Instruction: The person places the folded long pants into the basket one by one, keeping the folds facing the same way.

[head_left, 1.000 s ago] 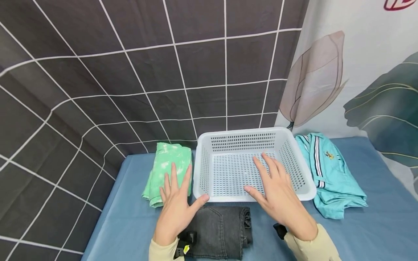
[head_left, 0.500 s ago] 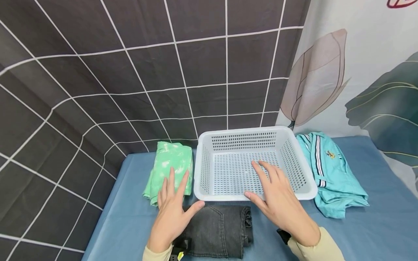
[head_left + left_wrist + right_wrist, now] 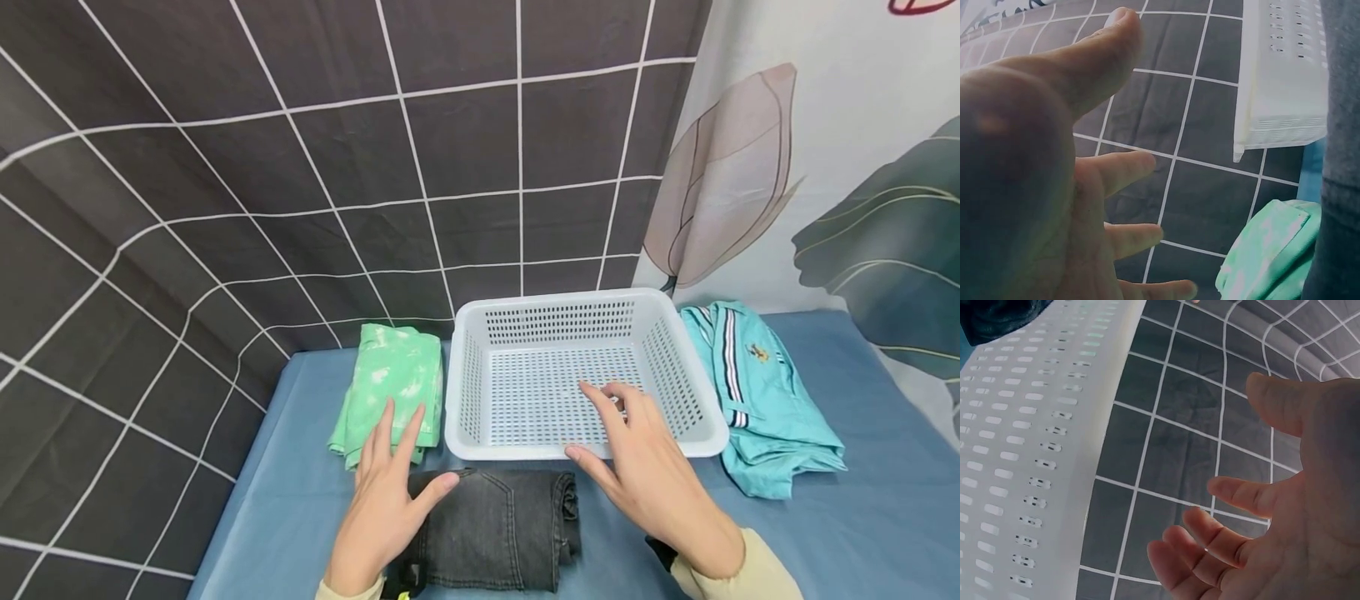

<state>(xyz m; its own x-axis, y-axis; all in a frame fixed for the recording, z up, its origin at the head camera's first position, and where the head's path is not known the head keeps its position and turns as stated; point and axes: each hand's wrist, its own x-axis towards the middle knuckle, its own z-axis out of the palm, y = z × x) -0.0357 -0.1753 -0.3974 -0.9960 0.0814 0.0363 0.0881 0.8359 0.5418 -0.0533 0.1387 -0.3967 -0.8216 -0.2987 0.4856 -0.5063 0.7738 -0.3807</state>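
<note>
My left hand (image 3: 384, 508), fingers spread and holding nothing, hovers at the left end of the folded dark grey jeans (image 3: 495, 529). Its fingertips overlap the lower edge of a folded green and white cloth (image 3: 397, 379) in the head view. My right hand (image 3: 648, 471) holds nothing either; its relaxed, slightly bent fingers reach over the front rim of the white plastic basket (image 3: 468, 446). In the right wrist view the basket's slotted wall (image 3: 1029, 469) stands left of that hand. Folded turquoise clothing (image 3: 772, 400) with a striped band lies right of the basket.
Everything lies on a blue-covered surface (image 3: 285, 508). A dark curtain with a white grid (image 3: 465, 150) rises behind and to the left. A pale curtain with leaf prints (image 3: 738, 167) hangs at the right.
Both hands have drawn back a little toward the near edge, the left also slightly leftward. The right fingers are more bent than before. The clothes and basket have stayed put.
</note>
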